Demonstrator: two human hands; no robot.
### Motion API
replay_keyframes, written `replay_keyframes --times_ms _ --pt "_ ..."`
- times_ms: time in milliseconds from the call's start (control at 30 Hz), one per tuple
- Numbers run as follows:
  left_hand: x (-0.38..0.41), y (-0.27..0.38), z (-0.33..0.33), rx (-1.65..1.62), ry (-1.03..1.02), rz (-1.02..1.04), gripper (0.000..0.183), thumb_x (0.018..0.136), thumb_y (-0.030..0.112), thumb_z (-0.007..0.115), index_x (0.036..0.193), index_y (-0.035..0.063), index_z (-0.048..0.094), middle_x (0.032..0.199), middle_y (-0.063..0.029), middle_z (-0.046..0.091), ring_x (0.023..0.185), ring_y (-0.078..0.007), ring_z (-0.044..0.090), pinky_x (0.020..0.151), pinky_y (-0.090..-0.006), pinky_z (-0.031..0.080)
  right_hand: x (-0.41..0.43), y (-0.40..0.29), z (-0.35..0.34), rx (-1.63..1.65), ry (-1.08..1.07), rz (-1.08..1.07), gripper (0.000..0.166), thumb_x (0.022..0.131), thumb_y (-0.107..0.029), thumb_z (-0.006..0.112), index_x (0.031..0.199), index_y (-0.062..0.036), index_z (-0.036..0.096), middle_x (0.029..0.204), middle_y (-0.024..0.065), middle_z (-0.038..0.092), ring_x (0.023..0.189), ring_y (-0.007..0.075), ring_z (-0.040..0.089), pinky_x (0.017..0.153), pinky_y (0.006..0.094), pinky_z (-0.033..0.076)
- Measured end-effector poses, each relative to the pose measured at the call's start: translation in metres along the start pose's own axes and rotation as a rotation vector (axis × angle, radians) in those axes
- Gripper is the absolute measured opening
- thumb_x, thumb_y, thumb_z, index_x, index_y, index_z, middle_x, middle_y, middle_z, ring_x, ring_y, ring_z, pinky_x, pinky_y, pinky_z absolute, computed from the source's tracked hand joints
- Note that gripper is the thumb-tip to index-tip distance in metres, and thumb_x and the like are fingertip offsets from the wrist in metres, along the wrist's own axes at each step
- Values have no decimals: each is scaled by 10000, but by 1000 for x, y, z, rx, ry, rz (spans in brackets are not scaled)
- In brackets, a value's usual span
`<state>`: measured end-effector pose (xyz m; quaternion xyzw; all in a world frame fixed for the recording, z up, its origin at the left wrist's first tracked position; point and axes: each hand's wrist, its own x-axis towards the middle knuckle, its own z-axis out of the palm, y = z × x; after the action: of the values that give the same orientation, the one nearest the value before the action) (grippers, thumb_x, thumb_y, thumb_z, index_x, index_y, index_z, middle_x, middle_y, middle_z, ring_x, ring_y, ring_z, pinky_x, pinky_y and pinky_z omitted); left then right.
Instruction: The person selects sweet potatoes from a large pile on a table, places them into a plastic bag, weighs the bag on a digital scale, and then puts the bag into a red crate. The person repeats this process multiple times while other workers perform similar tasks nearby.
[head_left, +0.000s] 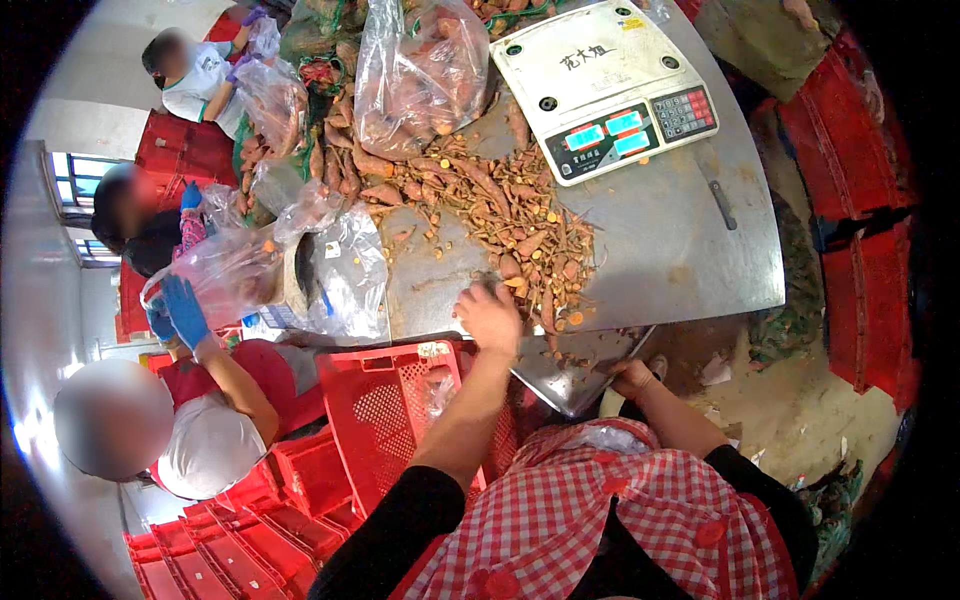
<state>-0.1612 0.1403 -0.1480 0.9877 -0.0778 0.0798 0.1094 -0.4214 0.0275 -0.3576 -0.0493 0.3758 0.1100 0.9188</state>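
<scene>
My left hand (489, 319), slightly blurred, is at the metal table's near edge with its fingers spread. It is beside a heap of sweet potato trimmings (517, 225), made up of cut ends, thin roots and small pieces. Nothing shows in its grasp, though the palm side is hidden. Below the table edge, my right hand (634, 377) grips the rim of a shallow metal tray (566, 382). A few scraps lie in the tray, and some trimmings hang over the edge above it.
A digital scale (592, 60) and a knife (721, 202) lie on the metal table (675, 255). Farther back sits a plastic bag of sweet potatoes (420, 90). A red crate (367, 412) stands at left, near a co-worker's blue-gloved hand (184, 304). Red crates (862, 300) are stacked at right.
</scene>
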Motion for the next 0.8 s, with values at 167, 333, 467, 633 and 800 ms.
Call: replay_keyframes --times_ms 167,333,467,633,800 --pt "-61 37 0 -490 -49 204 353 843 174 587 1147 4 531 1144 -204 496 1031 -417 466 870 -486 391 29 32 -82 -5 51 101 530 700 64 549 1225 57 487 1223 170 544 1170 329 474 1050 437 330" --pt "10 -14 -11 -610 -63 600 283 831 128 581 1082 -3 570 1114 -201 559 1076 -398 514 927 -461 401 -32 40 -29 2 35 113 594 702 67 560 1282 37 435 1278 177 507 1185 327 465 1056 448 321" --pt "195 -73 22 -426 266 380 365 859 190 547 1152 -27 548 1157 -238 536 1091 -405 462 966 -479 323 -54 40 11 17 -110 -54 383 808 58 542 1181 -28 558 1171 112 582 1077 275 546 902 380 448" --pt "279 -103 98 -280 -43 241 462 912 413 463 1279 141 536 1467 -129 295 1338 -339 270 1075 -450 245 -42 52 -37 -214 -31 -108 441 738 79 573 1166 -23 544 1204 99 567 1099 263 540 952 404 429" --pt "185 -37 62 -612 -47 399 358 858 314 581 1101 54 628 1309 -173 481 1210 -370 433 1001 -449 348 -44 49 -6 84 -63 -119 531 725 103 528 1245 2 500 1231 136 555 1159 297 500 1009 430 375"
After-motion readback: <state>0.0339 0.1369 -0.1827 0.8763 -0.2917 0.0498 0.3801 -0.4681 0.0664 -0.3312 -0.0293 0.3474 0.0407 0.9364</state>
